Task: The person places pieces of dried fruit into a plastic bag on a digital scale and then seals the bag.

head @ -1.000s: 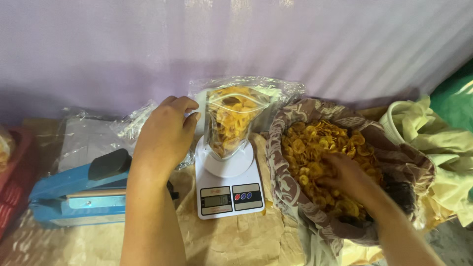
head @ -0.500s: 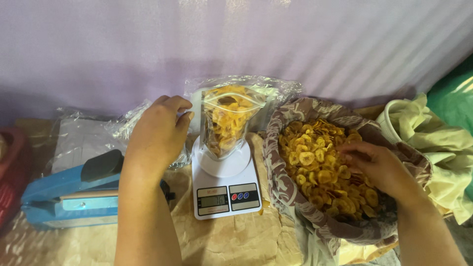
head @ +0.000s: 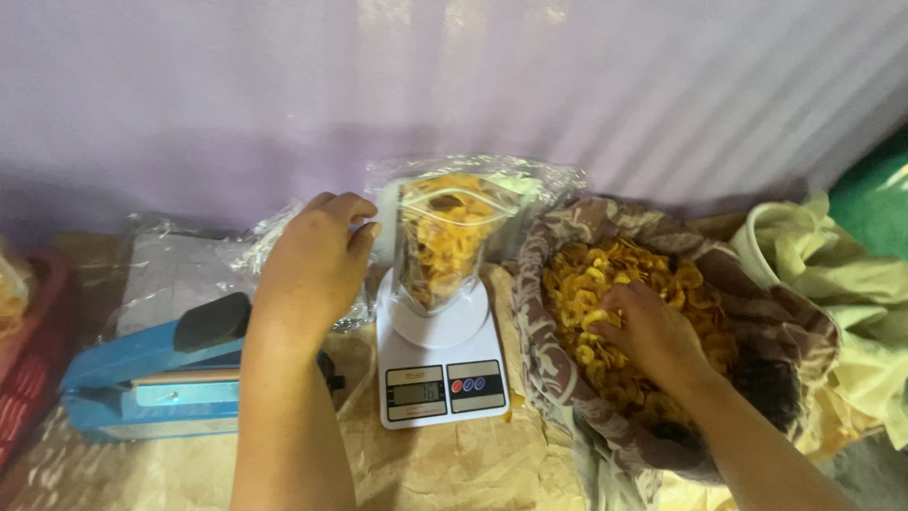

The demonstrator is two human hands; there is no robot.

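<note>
- Standing on the white scale [head: 440, 355], a clear bag [head: 445, 241] of yellow chips; left hand [head: 312, 265] grips its rim, fingers closed on it.
- Right hand [head: 653, 336] lies in the cloth-lined chip pile [head: 605, 284]; finger grip cannot be told.
- Risk: the tall bag may tip if released.
- Room: blue sealer [head: 151, 374] crowds the left; paper in front open.

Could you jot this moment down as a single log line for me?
left hand: holds bag on scale | right hand: in chips | sealer: left
</note>
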